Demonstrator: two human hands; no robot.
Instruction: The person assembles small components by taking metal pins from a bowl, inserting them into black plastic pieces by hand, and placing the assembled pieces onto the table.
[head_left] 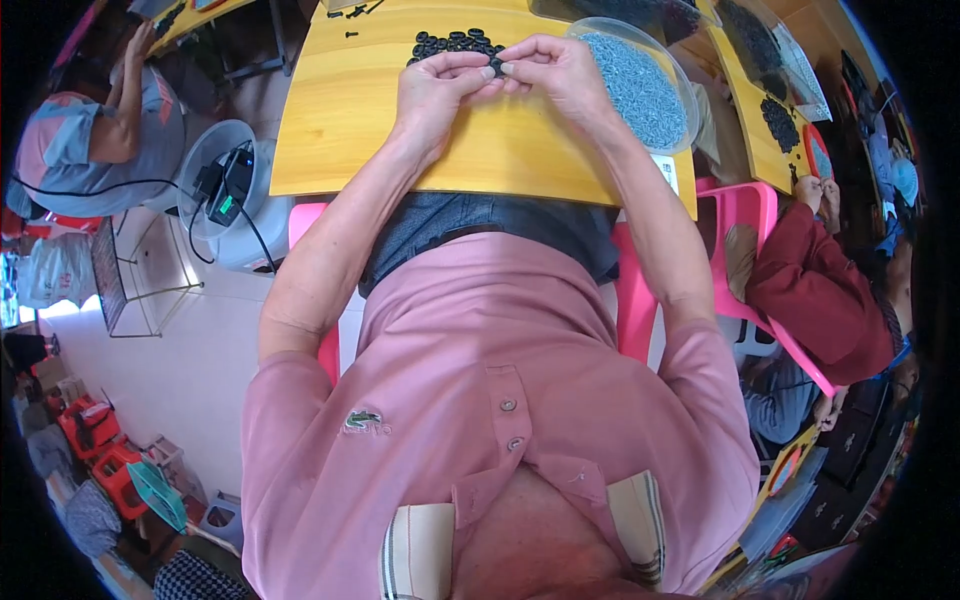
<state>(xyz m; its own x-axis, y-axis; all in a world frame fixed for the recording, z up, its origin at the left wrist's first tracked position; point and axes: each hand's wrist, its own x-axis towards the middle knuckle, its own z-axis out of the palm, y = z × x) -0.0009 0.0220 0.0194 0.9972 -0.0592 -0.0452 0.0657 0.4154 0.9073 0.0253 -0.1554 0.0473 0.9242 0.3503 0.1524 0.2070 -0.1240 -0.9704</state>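
Note:
Both hands meet over the far part of a yellow table [330, 130]. Between the fingertips is a small black round piece [496, 66]. My left hand [437, 92] pinches it from one side, thumb pressed against it. From the other side my right hand [562, 76] grips the same piece with thumb and fingers. Just beyond the hands lies a spread of similar black pieces [452, 43], shiny and rounded. Close to my right hand stands a round clear tub [690, 95] full of small blue-grey screw-like parts [635, 90].
A few black bits [350, 35] lie at the table's far left. A clear bin [215, 150] holding black devices with cables stands left of the table. One co-worker [100, 140] sits at the left; another in a dark red top [815, 285] sits at the right by a pink chair [765, 205].

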